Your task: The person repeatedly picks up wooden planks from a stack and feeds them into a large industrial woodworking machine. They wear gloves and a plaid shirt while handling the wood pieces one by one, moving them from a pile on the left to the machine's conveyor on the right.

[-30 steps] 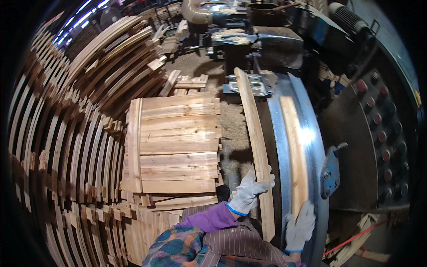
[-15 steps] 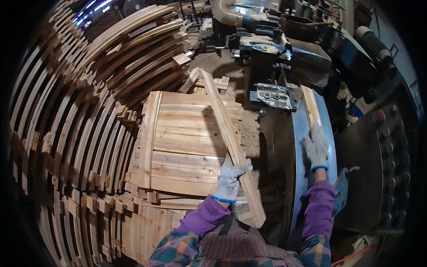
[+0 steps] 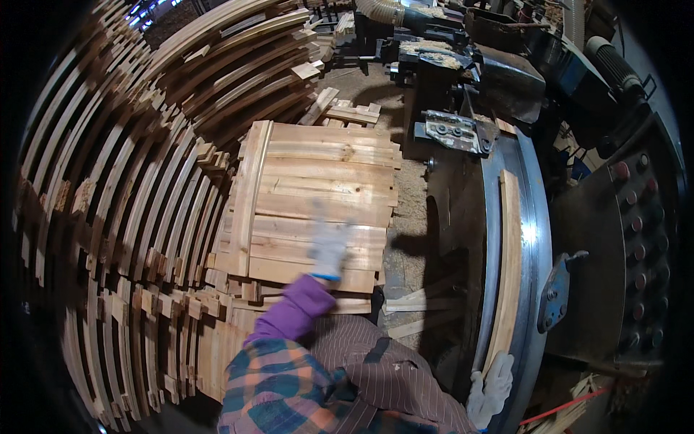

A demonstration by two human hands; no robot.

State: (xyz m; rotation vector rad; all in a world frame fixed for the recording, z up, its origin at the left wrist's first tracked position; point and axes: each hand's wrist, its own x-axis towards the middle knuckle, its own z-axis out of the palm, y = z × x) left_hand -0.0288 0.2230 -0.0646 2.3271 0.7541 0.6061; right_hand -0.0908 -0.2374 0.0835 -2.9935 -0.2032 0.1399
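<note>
A long pale wooden strip lies lengthwise on the metal bed of a woodworking machine. At its near end is my right hand, in a white knit glove, with the fingers closed about the strip's end. My left hand, also gloved, reaches over a stack of wooden boards left of the machine. It is smeared by motion, but its fingers look spread and nothing shows in them. Another wooden strip shows only its end beside the machine's metal guide block.
Tall stacks of wooden strips fill the left side. At the right stands a control panel with several buttons. A blue metal bracket sits at the bed's right edge. Sawdust and offcuts lie on the floor between boards and machine.
The strip my left hand held now lies on the bed, with my right hand moved back to its near end. The earlier strip has slid forward. My left hand has moved left over the boards.
</note>
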